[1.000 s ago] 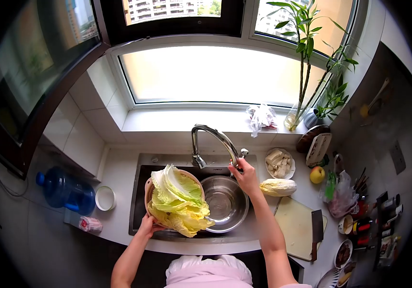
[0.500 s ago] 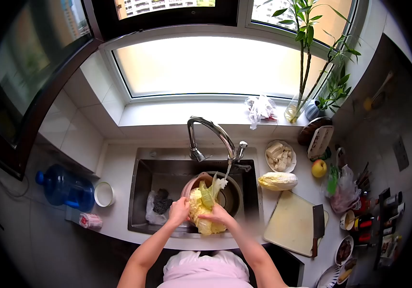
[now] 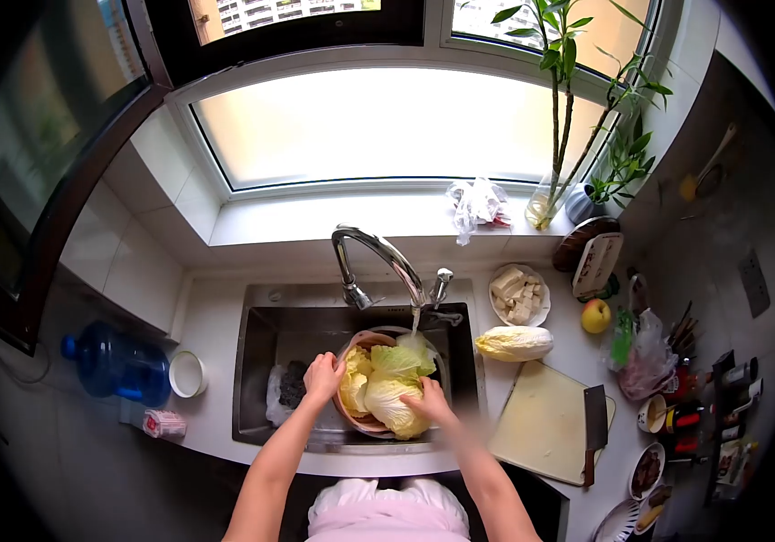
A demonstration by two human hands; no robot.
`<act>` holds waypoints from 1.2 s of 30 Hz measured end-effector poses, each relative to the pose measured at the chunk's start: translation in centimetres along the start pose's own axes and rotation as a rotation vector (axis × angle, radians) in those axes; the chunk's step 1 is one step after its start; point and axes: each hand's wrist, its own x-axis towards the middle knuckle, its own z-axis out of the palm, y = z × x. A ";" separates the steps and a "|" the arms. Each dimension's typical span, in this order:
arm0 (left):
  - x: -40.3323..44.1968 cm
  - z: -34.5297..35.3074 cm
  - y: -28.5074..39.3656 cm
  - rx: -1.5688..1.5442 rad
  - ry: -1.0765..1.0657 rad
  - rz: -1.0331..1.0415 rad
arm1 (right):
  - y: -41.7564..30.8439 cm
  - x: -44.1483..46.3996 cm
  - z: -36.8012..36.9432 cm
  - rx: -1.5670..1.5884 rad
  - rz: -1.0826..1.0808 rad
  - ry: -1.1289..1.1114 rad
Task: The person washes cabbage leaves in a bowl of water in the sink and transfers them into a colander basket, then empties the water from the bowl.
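Note:
A pink basket (image 3: pixel 348 407) full of cabbage leaves (image 3: pixel 394 388) sits in the right part of the sink (image 3: pixel 252 361), over a metal bowl that shows only at its edge. Water runs from the faucet (image 3: pixel 387 250) onto the leaves at the back. My left hand (image 3: pixel 322 376) is closed on the basket's left rim. On the right side, my right hand (image 3: pixel 429 401) lies against the pale leaves with its fingers spread.
Right of the sink are a whole cabbage (image 3: pixel 514 343), a plate of white chunks (image 3: pixel 519 295), an apple (image 3: pixel 595 315), and a cutting board (image 3: pixel 536 425) with a cleaver (image 3: pixel 594 425). A white bowl (image 3: pixel 188 374) and blue water jug (image 3: pixel 116 363) stand left.
The basket has moved right over the metal bowl and now sits level. My right hand left the faucet for the leaves, and water now runs. My left hand has shifted up the basket's left side.

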 end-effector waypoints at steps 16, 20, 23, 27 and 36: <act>1.1 1.3 7.0 -0.282 0.043 0.470 | 2.1 -2.4 0.7 0.422 0.017 -0.098; -5.6 -2.5 10.1 -0.086 0.252 0.548 | 3.3 -1.4 -0.8 0.640 -0.017 -0.306; -7.0 -2.7 10.1 0.045 0.345 0.581 | 5.6 0.5 0.4 0.628 -0.015 -0.186; -7.4 -2.3 9.1 0.108 0.431 0.593 | 5.5 0.3 1.3 0.412 0.153 -0.132; -7.1 -4.1 7.6 0.013 0.621 0.546 | 4.6 -2.3 0.6 0.763 0.367 -0.122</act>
